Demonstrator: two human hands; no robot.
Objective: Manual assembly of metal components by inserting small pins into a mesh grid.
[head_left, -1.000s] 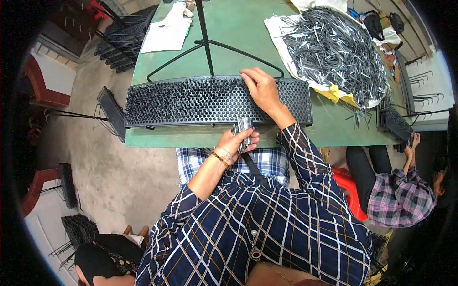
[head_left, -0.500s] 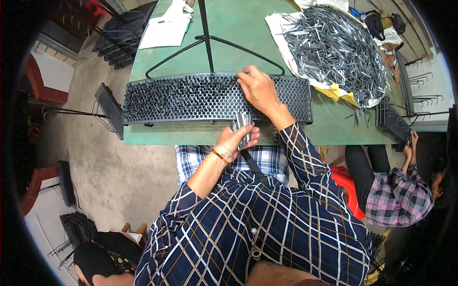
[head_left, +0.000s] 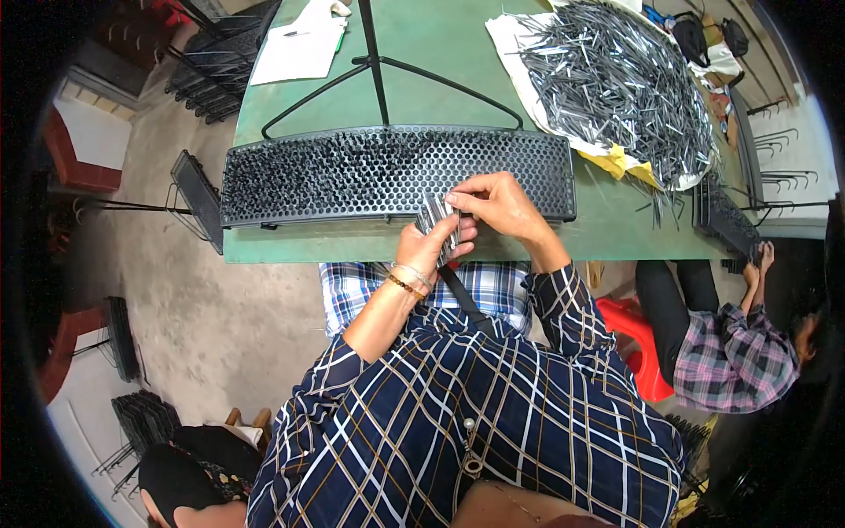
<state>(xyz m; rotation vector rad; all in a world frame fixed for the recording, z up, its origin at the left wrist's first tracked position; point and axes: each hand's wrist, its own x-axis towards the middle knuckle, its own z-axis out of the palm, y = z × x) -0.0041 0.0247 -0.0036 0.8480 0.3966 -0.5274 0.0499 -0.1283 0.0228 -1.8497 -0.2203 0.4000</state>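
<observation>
My left hand (head_left: 429, 247) grips a bundle of thin metal pins (head_left: 437, 216) just off the near edge of the green table (head_left: 458, 66). My right hand (head_left: 498, 205) meets it from the right, its fingertips pinching at the top of that bundle. Both hands hover in front of a long black perforated tray (head_left: 352, 176) whose holes are filled with upright pins. A large heap of loose metal pins (head_left: 616, 75) lies on white cloth at the table's far right.
A black wire stand (head_left: 387, 66) rises behind the tray, with white paper (head_left: 299, 44) at the far left. Another person in a plaid shirt (head_left: 735, 352) sits at the right by a second black tray (head_left: 726, 216). Black racks stand on the concrete floor at left.
My right hand has come back from the perforated tray to the bundle in my left hand. The left hand has stayed near the table edge.
</observation>
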